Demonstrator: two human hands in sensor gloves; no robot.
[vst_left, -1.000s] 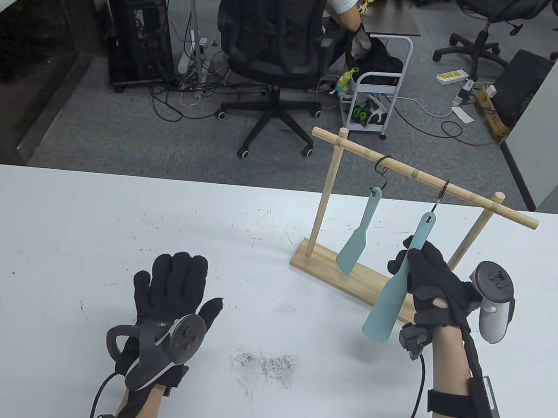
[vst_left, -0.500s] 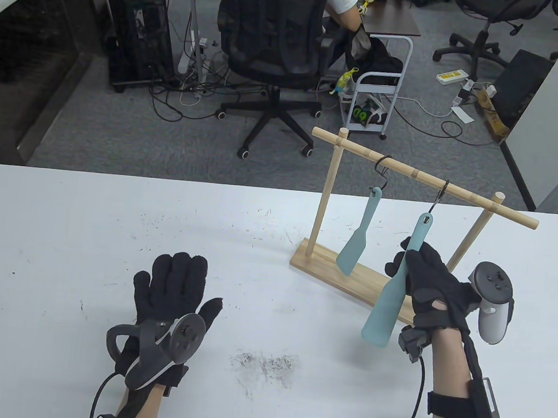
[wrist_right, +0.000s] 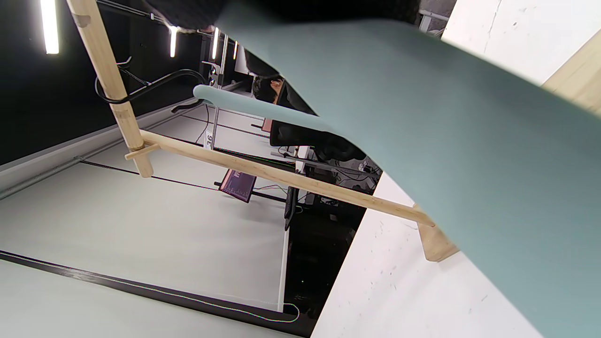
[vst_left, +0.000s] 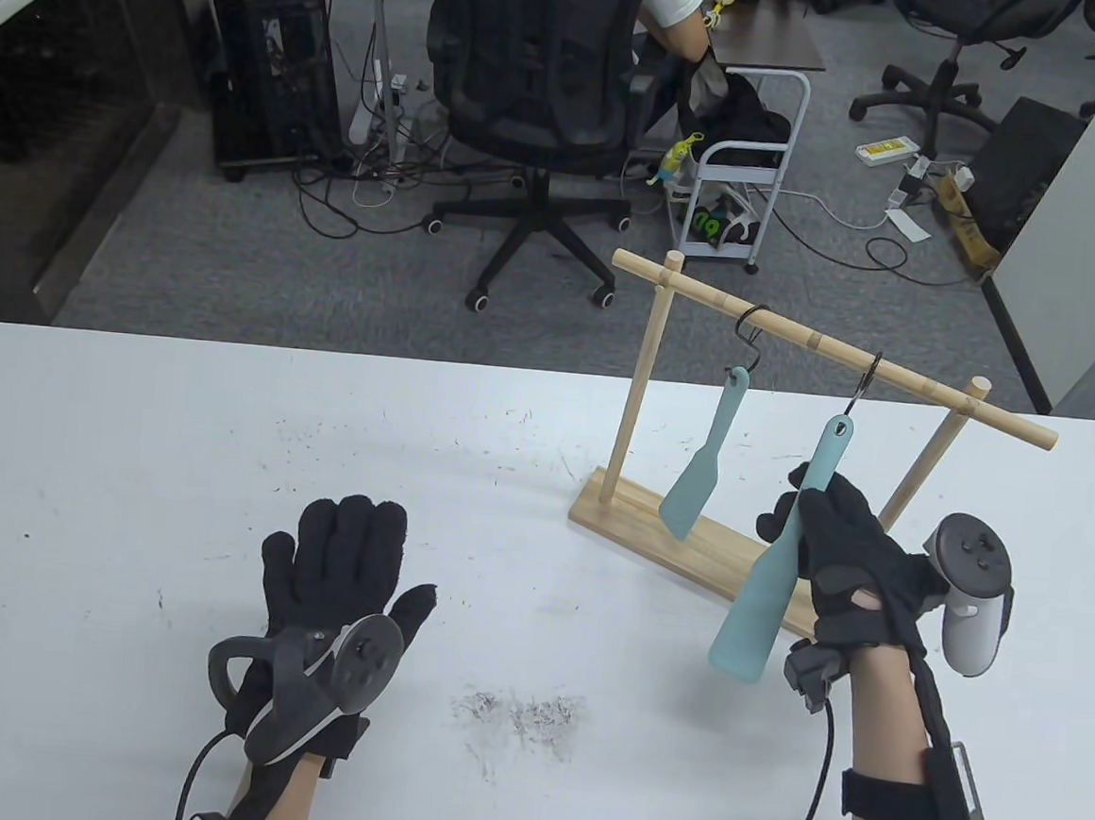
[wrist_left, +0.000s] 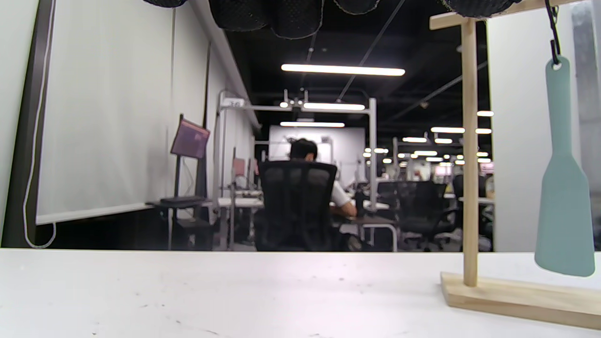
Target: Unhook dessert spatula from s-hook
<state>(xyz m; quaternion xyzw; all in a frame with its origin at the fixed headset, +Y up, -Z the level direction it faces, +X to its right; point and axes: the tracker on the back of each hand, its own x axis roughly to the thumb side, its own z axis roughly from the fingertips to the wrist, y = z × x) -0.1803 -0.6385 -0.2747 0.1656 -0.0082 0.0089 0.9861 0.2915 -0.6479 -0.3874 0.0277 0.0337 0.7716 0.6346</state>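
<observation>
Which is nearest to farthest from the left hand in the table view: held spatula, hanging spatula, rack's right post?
1. Held spatula: its blade end, right of the left hand, gripped by the right hand.
2. Hanging spatula: up and right, on its s-hook. Close to 1; the order is not certain.
3. Rack's right post: far right, behind the right hand.

- The rack (vst_left: 699,535) stands on the table (vst_left: 127,453), right of the middle of the frame.
- Two hooks hang from its top bar (vst_left: 827,347).
- One spatula (vst_left: 702,469) hangs on the left hook (vst_left: 752,336).
- The other spatula (vst_left: 777,561) hangs on the right hook (vst_left: 867,383), lower in the frame.
- The right hand (vst_left: 840,547) holds that spatula, just right of it.
- The left hand (vst_left: 337,554) lies flat on the table, lower left.
</observation>
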